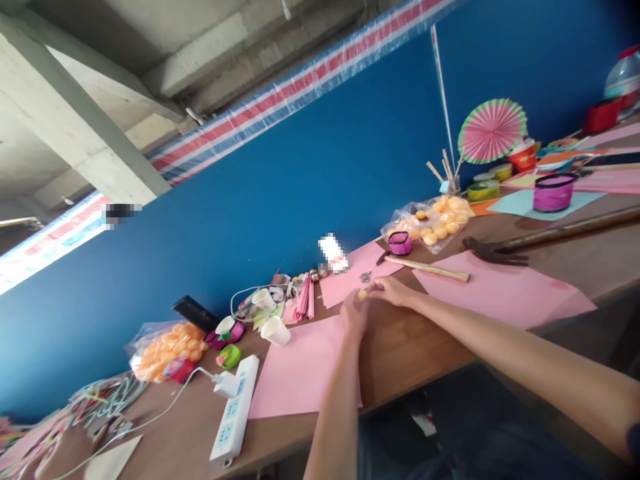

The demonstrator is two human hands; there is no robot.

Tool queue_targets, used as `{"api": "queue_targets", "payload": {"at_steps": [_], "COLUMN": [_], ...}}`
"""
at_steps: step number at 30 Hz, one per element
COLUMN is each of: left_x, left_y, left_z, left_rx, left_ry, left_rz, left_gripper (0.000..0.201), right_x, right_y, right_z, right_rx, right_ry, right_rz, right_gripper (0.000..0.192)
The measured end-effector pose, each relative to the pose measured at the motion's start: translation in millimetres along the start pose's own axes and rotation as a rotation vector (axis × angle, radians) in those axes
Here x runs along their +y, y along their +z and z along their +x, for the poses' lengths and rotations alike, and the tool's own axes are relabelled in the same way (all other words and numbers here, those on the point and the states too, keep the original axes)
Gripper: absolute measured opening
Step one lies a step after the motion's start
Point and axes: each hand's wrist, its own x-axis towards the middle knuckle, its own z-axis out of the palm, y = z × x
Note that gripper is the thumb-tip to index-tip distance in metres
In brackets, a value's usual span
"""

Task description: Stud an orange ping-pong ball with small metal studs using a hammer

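Observation:
Over the table, my left hand [353, 315] is closed around a small yellow-orange ball [362, 294], only part of which shows. My right hand [393, 291] meets it from the right, its fingertips pinched together at the ball; whatever they hold is too small to make out. Just beyond the fingers, a little heap of dark metal bits, like small nails, [366, 277] lies on pink paper [333, 287]. A small hammer [430, 268] with a pale wooden handle rests to the right of my hands. Another pink sheet [300, 370] lies left of my left forearm.
A white power strip [234, 410] with a plugged-in charger and paper cups [275, 331] stand left. Bags of orange balls [170, 350] lie at both sides. A larger hammer [495, 253] lies right, with purple tape rolls [553, 193]. Another person's hand [65, 453] is bottom left.

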Motion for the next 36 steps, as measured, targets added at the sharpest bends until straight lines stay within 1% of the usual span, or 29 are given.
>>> {"api": "queue_targets", "payload": {"at_steps": [5, 12, 18, 22, 26, 31, 33, 36], "left_x": [1, 4, 3, 0, -3, -8, -9, -8], "left_y": [1.8, 2.5, 1.9, 2.9, 4.2, 2.9, -0.1, -5.8], "left_z": [0, 0, 0, 1, 2, 9, 12, 16], "left_rx": [0.015, 0.043, 0.063, 0.079, 0.116, 0.154, 0.148, 0.105], "left_ry": [-0.022, -0.041, -0.056, -0.074, -0.114, -0.179, -0.208, -0.236], "left_rz": [-0.028, -0.073, -0.117, -0.176, -0.293, -0.512, -0.604, -0.749], "left_gripper": [0.044, 0.045, 0.038, 0.036, 0.034, 0.040, 0.043, 0.045], "right_x": [2, -1, -2, -2, -4, -7, -9, -15], "right_y": [0, 0, 0, 2, 2, -2, -3, -1], "right_z": [1, 0, -2, -2, -1, 3, 4, 4], "right_rx": [0.040, 0.058, 0.077, 0.107, 0.187, 0.318, 0.338, 0.322], "right_ry": [0.018, -0.002, -0.037, -0.038, -0.010, 0.070, 0.088, 0.106], "right_rz": [-0.051, -0.056, -0.017, 0.016, 0.079, 0.192, 0.224, 0.239], "right_gripper": [0.030, 0.030, 0.027, 0.025, 0.024, 0.028, 0.029, 0.030]}}
